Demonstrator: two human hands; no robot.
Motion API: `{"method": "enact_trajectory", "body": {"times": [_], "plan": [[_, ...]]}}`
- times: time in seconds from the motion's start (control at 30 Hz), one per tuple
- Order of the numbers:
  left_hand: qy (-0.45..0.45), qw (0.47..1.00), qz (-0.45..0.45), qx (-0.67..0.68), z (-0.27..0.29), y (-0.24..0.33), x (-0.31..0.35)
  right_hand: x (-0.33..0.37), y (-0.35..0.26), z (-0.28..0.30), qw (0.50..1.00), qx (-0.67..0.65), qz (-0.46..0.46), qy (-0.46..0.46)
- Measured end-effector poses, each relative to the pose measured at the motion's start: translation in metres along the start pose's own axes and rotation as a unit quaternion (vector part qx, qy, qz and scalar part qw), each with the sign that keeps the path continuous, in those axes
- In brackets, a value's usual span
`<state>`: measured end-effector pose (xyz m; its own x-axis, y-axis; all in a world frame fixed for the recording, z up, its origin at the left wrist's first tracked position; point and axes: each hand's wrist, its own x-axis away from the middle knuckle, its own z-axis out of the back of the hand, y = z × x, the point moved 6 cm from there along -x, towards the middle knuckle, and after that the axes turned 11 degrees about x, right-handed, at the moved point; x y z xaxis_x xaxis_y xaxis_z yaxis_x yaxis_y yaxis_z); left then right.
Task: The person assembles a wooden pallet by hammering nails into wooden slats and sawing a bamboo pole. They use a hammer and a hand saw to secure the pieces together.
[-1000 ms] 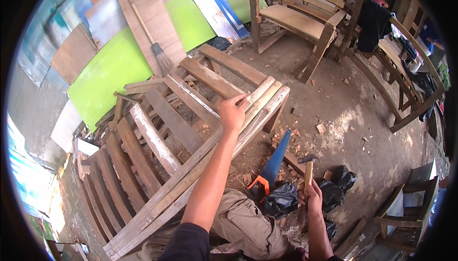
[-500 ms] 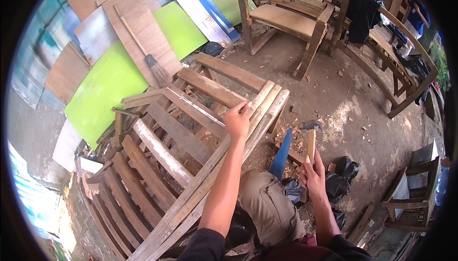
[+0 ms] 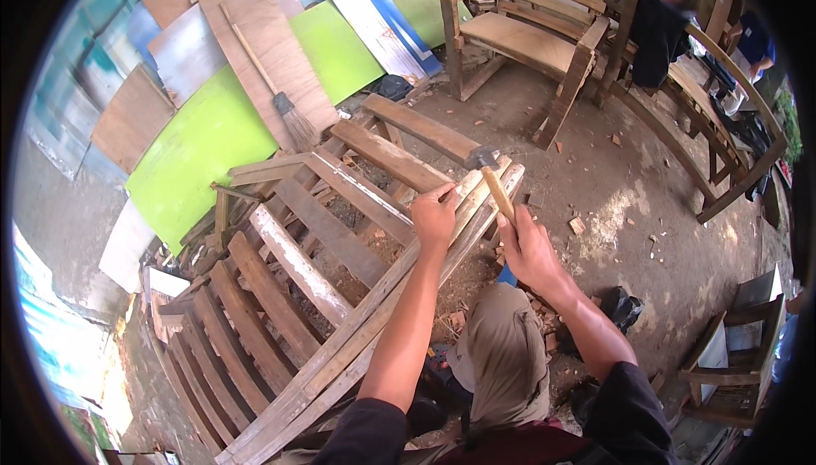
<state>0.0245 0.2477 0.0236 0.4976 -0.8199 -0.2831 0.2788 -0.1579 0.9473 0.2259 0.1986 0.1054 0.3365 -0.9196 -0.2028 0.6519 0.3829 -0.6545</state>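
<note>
A hammer (image 3: 499, 194) with a pale wooden handle is gripped by my right hand (image 3: 534, 250). Its dark head is raised near the far end of a wooden frame (image 3: 357, 336) made of long rails and several slats. My left hand (image 3: 433, 217) rests on the frame where a brown slat (image 3: 387, 155) meets the pale rails. Thumb and fingers there are pinched together; whatever they hold is too small to make out. Another brown slat (image 3: 421, 129) lies just beyond, close to the hammer head.
Behind the frame, a broom (image 3: 255, 61) leans on boards, including a bright green panel (image 3: 195, 155). A wooden armchair (image 3: 531, 36) stands far off, a large curved frame (image 3: 739, 116) to its right. Black plastic bags (image 3: 620, 308) and wood scraps lie on the dirt floor. People are at far right.
My right hand has lifted the hammer up and to the left, over the end of the frame. The left hand keeps its pinch at the same joint. The view has shifted slightly.
</note>
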Motion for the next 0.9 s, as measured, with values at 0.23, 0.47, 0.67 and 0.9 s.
{"method": "enact_trajectory", "body": {"times": [0.23, 0.47, 0.67, 0.9], "plan": [[0.003, 0.999, -0.010, -0.037, 0.003, -0.008, -0.001, -0.031, 0.000, -0.016, 0.999, 0.017, 0.016, -0.046], [0.011, 0.999, -0.034, -0.030, 0.006, -0.009, -0.001, -0.033, -0.008, -0.010, 0.997, 0.031, 0.010, -0.076], [-0.002, 1.000, 0.009, -0.028, 0.003, -0.014, 0.000, -0.035, 0.000, -0.014, 0.992, 0.060, 0.020, -0.106], [0.014, 1.000, -0.017, -0.011, 0.004, -0.012, 0.000, -0.031, 0.007, -0.021, 0.996, 0.054, 0.024, -0.071]]}}
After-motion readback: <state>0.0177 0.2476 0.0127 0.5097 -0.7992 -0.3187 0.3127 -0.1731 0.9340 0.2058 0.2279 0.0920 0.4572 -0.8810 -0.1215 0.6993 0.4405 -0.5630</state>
